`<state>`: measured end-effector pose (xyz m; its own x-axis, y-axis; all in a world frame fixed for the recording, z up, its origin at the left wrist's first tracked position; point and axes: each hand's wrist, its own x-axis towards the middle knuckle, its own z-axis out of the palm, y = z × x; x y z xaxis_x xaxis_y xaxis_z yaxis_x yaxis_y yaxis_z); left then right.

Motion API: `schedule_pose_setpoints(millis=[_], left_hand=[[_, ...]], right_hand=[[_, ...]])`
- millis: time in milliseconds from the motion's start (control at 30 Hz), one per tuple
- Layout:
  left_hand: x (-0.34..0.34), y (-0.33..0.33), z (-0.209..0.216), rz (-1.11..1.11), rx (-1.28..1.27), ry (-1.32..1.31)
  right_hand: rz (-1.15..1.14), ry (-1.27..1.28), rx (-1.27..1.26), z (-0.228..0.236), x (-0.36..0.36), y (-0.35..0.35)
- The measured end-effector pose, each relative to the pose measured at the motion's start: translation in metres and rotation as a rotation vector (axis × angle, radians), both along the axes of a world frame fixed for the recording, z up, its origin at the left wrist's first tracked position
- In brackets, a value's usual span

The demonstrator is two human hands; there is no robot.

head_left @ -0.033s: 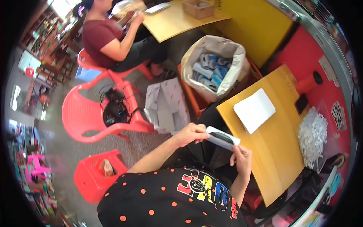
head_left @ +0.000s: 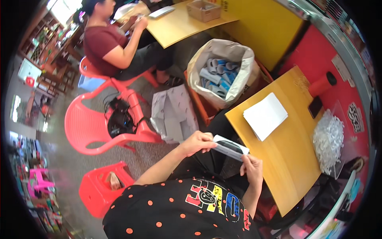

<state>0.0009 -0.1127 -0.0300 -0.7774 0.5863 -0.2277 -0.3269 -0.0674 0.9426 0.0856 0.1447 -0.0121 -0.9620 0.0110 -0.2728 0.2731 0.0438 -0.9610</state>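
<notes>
A white paper piece (head_left: 229, 151) with a dark patch sits just right of and below the frame's centre, its left end pinched in the left hand (head_left: 199, 143), its right end in the right hand (head_left: 252, 166), with a paper stack (head_left: 265, 116) to its upper right.

A rolled piece (head_left: 230, 147) is held between the left hand (head_left: 197, 143) and the right hand (head_left: 252, 167), beside the left edge of the bench (head_left: 292, 167). On this bench, a paper stack (head_left: 266, 116) is set toward the left and a phone (head_left: 315, 107) toward the right (with a cylinder (head_left: 321, 85) beyond it). Ahead of the hands, rolls (head_left: 219, 76) are contained in a sack (head_left: 194, 75). At left, a chair (head_left: 82, 121) is placed beyond a stool (head_left: 94, 193).
</notes>
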Motion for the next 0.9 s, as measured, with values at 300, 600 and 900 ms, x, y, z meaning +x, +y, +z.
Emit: schedule_pose_setpoints(millis=[300,600,900], left_hand=[[-0.13,-0.02,0.017,0.565,0.129,0.021],[-0.118,0.008,-0.045,0.343,-0.346,0.178],[0.023,0.047,-0.082,0.184,-1.036,0.896]], right_hand=[[-0.396,0.17,-0.177,0.019,0.03,0.03],[-0.453,0.131,-0.01,0.019,0.029,0.026],[-0.036,0.578,1.309,0.01,-0.056,0.047]])
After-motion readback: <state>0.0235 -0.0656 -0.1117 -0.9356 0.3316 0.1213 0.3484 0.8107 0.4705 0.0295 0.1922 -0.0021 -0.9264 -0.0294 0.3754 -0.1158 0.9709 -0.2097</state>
